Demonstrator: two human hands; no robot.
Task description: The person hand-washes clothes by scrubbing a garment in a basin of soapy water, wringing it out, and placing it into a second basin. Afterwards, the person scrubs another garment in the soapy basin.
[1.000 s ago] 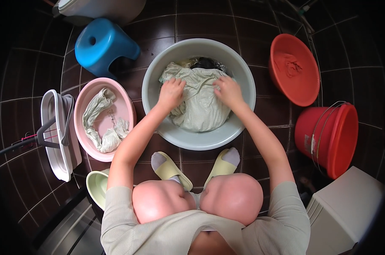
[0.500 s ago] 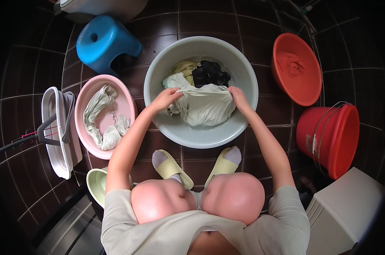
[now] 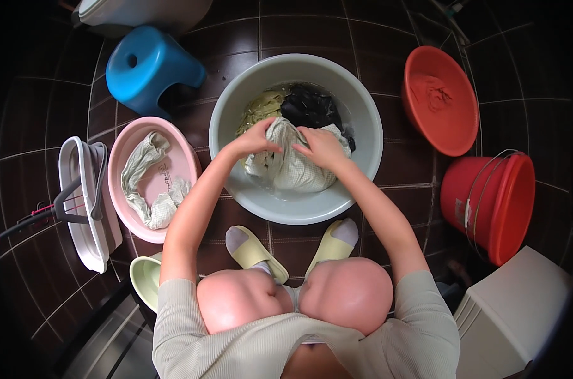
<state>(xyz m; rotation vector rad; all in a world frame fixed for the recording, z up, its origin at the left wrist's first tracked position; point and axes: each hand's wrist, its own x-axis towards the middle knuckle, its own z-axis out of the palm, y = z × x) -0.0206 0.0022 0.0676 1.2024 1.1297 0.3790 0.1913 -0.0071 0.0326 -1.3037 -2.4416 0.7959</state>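
Note:
A large grey-blue basin (image 3: 220,170) on the floor in front of me holds water and wet laundry. My left hand (image 3: 256,140) has its thumb and fingers around a bunched fold of a pale checked cloth (image 3: 306,174) near its upper left part. From the other side my right hand (image 3: 325,149) grips the same cloth, the two hands close together. The cloth's lower part sags into the basin. Behind it lie a black cloth (image 3: 311,105) and a yellow-green one (image 3: 261,107), both partly in the water.
On the left are a pink basin (image 3: 117,189) with a pale wrung-out cloth (image 3: 132,169), white folded basins (image 3: 78,221), a blue stool (image 3: 134,66) and a light green basin (image 3: 145,282). To the right lean a red basin (image 3: 441,126) and a red bucket (image 3: 479,202); a white cabinet (image 3: 514,303) stands nearer.
Both hands have come closer together, the right moving left. The cloth, stretched wide between them before, is now gathered into a fold and sags.

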